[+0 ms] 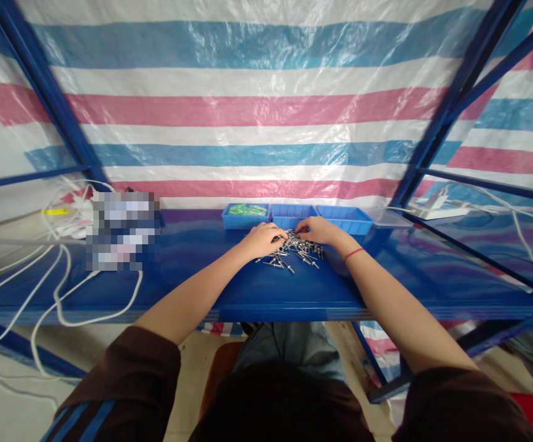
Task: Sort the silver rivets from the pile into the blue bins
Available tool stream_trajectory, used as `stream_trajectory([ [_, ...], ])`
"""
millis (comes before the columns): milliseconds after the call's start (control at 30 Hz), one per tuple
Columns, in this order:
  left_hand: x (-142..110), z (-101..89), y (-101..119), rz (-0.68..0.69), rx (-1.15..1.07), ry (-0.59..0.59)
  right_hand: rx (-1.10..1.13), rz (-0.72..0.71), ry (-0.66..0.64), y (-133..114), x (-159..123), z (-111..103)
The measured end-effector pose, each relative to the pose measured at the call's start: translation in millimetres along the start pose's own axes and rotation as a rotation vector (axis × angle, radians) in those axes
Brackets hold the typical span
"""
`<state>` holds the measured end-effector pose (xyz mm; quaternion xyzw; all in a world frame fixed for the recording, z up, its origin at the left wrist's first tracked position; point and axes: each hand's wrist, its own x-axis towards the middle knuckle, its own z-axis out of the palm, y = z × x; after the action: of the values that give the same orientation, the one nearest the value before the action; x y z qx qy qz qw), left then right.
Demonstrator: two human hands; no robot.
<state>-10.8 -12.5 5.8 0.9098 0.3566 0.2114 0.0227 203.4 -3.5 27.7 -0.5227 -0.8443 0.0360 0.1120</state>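
A loose heap of silvery blind rivets (pixel 301 247) lies on the blue tabletop between my hands. My left hand (pixel 266 239) rests at the heap's left side, fingers curled in, with rivets at the thumb and fingertips. On the far right side of the heap, my right hand (pixel 315 231) is bent into a pinch. Its fingertips touch the pile, but what lies between them is too small to make out. Just behind the hands stand three blue bins: a left bin (pixel 225 222) with green-and-white packets, a middle bin (pixel 293 212) and a right bin (pixel 344 215).
White cables (pixel 66 282) loop over the left of the blue table (pixel 183 276), beside a blurred-out object (pixel 123 230). A power strip (pixel 439 205) sits at the back right. Blue metal posts (pixel 451 110) frame a striped plastic sheet (pixel 257 110).
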Motion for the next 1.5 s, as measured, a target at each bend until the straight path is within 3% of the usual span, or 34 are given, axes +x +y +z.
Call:
stream_trajectory([
  [267, 0, -1.2, 3, 0.003, -0.035, 0.018, 0.050, -0.083, 0.028, 2, 0, 0],
  [433, -1, -4.8, 7, 0.003, -0.081, 0.172, 0.131, -0.187, 0.159, -8, -7, -11],
  [567, 1, -7.4, 7, 0.009, -0.121, 0.233, 0.265, -0.236, 0.186, -22, -12, -16],
  [733, 3, -6.3, 5, 0.047, -0.151, 0.267, 0.364, -0.224, 0.233, -29, -12, -17],
  [1000, 5, -3.2, 7, -0.012, -0.295, 0.362, 0.753, -0.149, 0.381, -35, -4, -8],
  [1133, 6, -1.4, 7, -0.027, -0.394, 0.397, 0.750, -0.098, 0.380, -38, -4, -8],
  [1500, 6, 0.1, 5, -0.076, -0.440, 0.411, 0.545, -0.185, 0.406, -40, -9, -12],
])
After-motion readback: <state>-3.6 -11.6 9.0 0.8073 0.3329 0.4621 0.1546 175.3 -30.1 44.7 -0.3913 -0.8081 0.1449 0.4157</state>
